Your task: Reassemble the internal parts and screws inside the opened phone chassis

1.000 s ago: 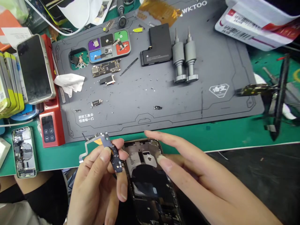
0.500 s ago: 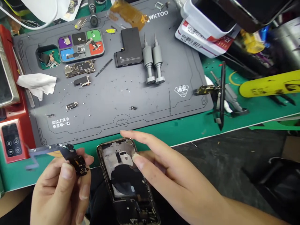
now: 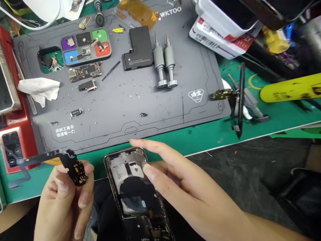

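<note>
Pinched between the thumb and fingers of my left hand (image 3: 66,197) is a black flex cable assembly (image 3: 77,170), its long thin ribbon trailing off to the left. My right hand (image 3: 183,187) grips an opened phone housing (image 3: 132,190) along its right edge. The thumb lies on the inner side of the rim, and the index finger stretches past the top corner. Inside the housing a dark round pad and bare metal plate show. The housing leans over my lap, its lower end cut off by the frame edge.
On the grey work mat (image 3: 160,103) lie a phone battery (image 3: 139,50), two screwdrivers (image 3: 159,63), a logic board (image 3: 85,72) and small metal parts. A coloured parts tray (image 3: 86,48) sits behind them. White boxes (image 3: 215,36) and a yellow tube (image 3: 288,88) stand to the right.
My left hand has shifted slightly left and turned the flex cable, so more of its face shows and the ribbon swings left and down. The right hand and housing have barely moved.
</note>
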Demonstrator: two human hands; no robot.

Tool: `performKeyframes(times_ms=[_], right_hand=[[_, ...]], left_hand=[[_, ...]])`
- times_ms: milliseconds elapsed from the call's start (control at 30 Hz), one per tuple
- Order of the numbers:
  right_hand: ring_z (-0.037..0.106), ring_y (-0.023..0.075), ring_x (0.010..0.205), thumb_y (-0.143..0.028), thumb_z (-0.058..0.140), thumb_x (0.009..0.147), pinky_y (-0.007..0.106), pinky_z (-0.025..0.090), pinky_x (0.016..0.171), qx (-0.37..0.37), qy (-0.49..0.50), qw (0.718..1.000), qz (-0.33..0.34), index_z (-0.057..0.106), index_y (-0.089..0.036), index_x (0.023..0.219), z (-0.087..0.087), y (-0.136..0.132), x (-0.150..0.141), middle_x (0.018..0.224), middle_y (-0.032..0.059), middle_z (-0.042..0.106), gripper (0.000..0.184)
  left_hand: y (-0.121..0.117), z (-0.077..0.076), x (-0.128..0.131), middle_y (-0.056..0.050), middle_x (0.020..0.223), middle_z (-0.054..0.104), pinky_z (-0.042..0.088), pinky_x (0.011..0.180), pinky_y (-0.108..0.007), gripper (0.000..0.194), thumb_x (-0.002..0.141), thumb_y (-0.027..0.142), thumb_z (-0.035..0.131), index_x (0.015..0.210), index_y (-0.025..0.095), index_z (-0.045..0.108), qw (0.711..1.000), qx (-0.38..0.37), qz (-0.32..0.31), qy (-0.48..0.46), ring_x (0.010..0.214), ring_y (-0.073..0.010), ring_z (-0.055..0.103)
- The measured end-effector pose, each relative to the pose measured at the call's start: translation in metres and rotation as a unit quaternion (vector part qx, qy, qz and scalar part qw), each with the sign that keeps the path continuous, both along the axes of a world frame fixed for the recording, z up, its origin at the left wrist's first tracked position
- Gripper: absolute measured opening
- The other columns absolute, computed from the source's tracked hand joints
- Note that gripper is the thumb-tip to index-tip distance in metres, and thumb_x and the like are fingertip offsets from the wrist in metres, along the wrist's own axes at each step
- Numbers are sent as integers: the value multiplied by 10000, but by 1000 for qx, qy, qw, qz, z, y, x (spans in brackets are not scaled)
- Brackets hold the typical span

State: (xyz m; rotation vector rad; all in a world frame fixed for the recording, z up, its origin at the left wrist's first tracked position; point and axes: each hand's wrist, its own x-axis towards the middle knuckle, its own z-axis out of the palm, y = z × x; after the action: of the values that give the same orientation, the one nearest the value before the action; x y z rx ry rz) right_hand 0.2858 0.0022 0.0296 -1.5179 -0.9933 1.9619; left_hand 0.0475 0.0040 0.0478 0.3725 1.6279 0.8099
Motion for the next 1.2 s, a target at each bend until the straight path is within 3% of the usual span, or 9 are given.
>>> performKeyframes(times_ms=[200,400,667,867,967,1033,1100,1200], right_hand=[[825,250,750,-482,659,1188,320,704,622,-9,-22,1000,-12,683,-363,1717,3,-5,-1,854,21,835,542],[802,249,688,-514,653,1192,337,709,606,-14,-38,999,-19,702,-379,1709,3,-6,-2,840,24,844,536],[852,287,795,-579,600,1204,367,723,624,-32,-30,999,-15,664,-396,1742,4,-7,-3,869,35,844,572],[829,274,776,-575,565,1220,345,694,612,-33,-17,999,-12,656,-391,1744,2,-9,-3,842,32,821,563],[800,252,758,-533,588,1217,318,662,611,-15,-5,1000,-13,670,-351,1724,-1,-8,-4,819,26,794,544],[765,236,740,-497,607,1210,307,634,614,6,12,1000,-13,675,-325,1709,-3,-7,-5,798,16,764,532],[720,221,723,-478,601,1209,304,596,613,20,28,999,-5,662,-318,1710,-5,-6,-5,797,7,736,530],[630,195,691,-516,568,1216,309,522,612,28,37,999,11,632,-326,1726,-7,-7,-4,829,-2,707,548]], left_hand=[[-4,-3,0,101,709,526,313,378,-61,545,924,739,951,999,235,759,998,17,30,-42,473,7,106],[-4,0,2,79,747,608,357,369,-57,509,925,689,973,1000,220,789,998,38,25,-38,431,23,228],[-1,1,3,66,715,674,328,343,-59,443,931,677,970,1016,254,869,996,55,-6,-64,311,40,328],[-1,-4,3,27,803,756,312,315,-75,427,934,679,970,1070,280,900,995,102,-21,-1,350,10,410],[-5,-10,5,23,810,765,397,352,-107,389,947,632,986,1060,267,912,986,151,-43,56,382,-3,478],[-9,-12,6,9,991,821,492,428,-127,243,969,476,1011,1100,291,922,976,190,-46,99,505,-27,619],[-11,-12,9,5,1181,821,591,577,-136,140,979,306,1006,1099,327,937,959,230,-61,154,785,-80,761],[-13,-9,11,15,1259,782,634,779,-180,200,1002,228,965,1126,383,941,894,302,-158,291,1107,-138,755]])
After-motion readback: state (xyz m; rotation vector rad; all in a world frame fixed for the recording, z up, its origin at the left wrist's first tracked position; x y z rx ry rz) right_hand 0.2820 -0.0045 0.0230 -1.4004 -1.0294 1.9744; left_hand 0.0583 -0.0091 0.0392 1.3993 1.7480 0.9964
